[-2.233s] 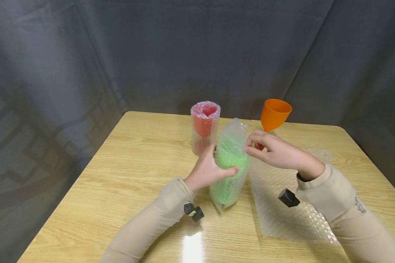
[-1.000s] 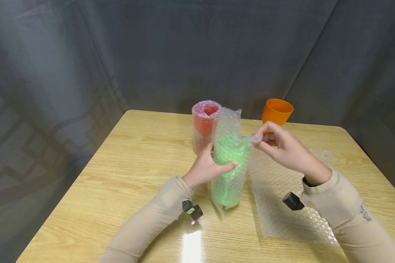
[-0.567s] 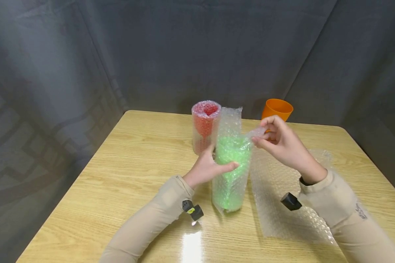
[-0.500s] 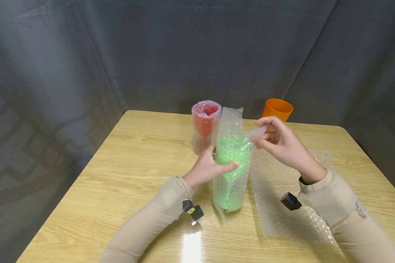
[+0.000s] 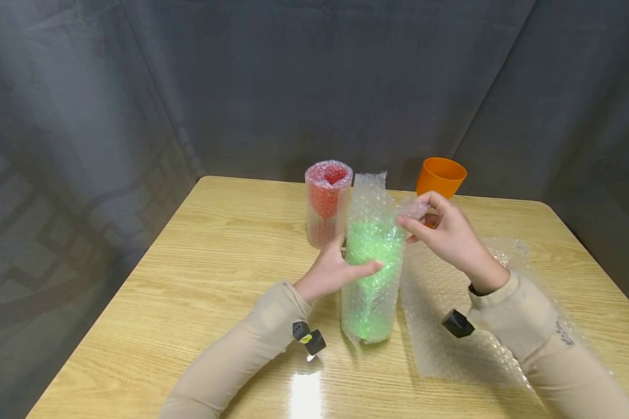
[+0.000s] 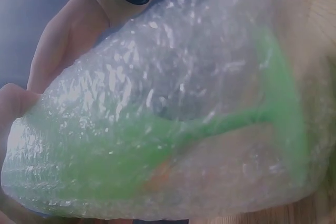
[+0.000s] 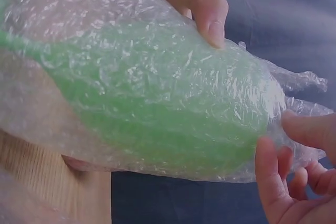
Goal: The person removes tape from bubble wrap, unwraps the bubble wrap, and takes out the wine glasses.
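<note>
A green goblet (image 5: pixel 373 299) stands nearly upright in a roll of bubble wrap, its bowl at the top. My left hand (image 5: pixel 331 272) grips the wrapped goblet from the left, thumb across the front; its other fingers are hidden behind. At the open top, my right hand (image 5: pixel 451 234) pinches a loose flap of bubble wrap (image 5: pixel 412 208) between thumb and fingers. Another strip of the wrap stands up at the back. In the left wrist view, the goblet's stem and base (image 6: pixel 283 108) show through the plastic. The right wrist view shows the right thumb (image 7: pixel 310 128) at the wrap's end.
A red goblet (image 5: pixel 325 203) in rolled bubble wrap stands behind the left hand. Behind the right hand is an unwrapped orange goblet (image 5: pixel 440 176). A flat bubble wrap sheet (image 5: pixel 445 331) lies on the wooden table (image 5: pixel 204 279) under the right forearm. Dark curtains (image 5: pixel 314 87) surround the table.
The wrapped green goblet, tilted at first, is now more upright and slightly nearer and to the right. My right hand has drawn the flap out rightward, then lowered a little. The left grip stays.
</note>
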`<state>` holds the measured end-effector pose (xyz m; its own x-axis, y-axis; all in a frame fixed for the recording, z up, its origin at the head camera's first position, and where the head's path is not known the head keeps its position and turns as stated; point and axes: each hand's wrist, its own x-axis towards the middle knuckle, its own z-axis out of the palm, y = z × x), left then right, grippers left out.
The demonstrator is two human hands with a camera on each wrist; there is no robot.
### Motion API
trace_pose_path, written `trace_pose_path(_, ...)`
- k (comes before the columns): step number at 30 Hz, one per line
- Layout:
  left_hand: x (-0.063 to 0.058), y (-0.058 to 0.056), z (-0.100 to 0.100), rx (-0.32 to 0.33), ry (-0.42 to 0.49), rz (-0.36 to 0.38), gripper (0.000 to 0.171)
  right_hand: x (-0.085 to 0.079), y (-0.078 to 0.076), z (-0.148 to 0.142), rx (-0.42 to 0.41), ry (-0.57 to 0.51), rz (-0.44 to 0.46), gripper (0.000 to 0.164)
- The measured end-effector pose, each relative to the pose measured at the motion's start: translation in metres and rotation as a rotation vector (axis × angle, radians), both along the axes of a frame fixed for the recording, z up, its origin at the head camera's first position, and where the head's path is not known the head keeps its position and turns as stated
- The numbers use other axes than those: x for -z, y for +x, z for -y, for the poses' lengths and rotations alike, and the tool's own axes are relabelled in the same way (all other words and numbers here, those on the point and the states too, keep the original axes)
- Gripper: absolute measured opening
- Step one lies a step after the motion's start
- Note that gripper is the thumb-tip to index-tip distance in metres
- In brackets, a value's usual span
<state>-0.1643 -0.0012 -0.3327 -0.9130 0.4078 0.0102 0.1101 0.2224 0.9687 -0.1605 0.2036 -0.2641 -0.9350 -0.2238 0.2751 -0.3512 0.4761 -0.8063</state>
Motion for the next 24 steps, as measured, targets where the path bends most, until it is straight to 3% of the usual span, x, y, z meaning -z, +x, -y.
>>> trace_pose_path(6, 0.002, 0.000, -0.001, -0.007, -0.002, -0.005, 0.072, 0.002, 0.001, 0.000, 0.013, -0.079, 0.000, 0.032)
trace_pose_path(10, 0.003, -0.001, -0.002, -0.012, 0.019, 0.003, 0.075, 0.001, 0.007, 0.002, 0.029, -0.110, -0.099, 0.031)
trace_pose_path(17, 0.005, -0.001, -0.006, -0.048, 0.051, -0.012, 0.083, 0.007, 0.021, 0.020, -0.033, 0.092, -0.284, 0.014)
trace_pose_path(20, 0.005, 0.000, -0.008, -0.070, 0.053, -0.047, 0.083, 0.012, 0.022, 0.027, -0.022, 0.152, -0.339, 0.016)
trace_pose_path(24, 0.005, 0.001, -0.011, -0.107, 0.032, -0.137, 0.101, 0.019, 0.021, 0.034, 0.038, 0.198, -0.409, 0.024)
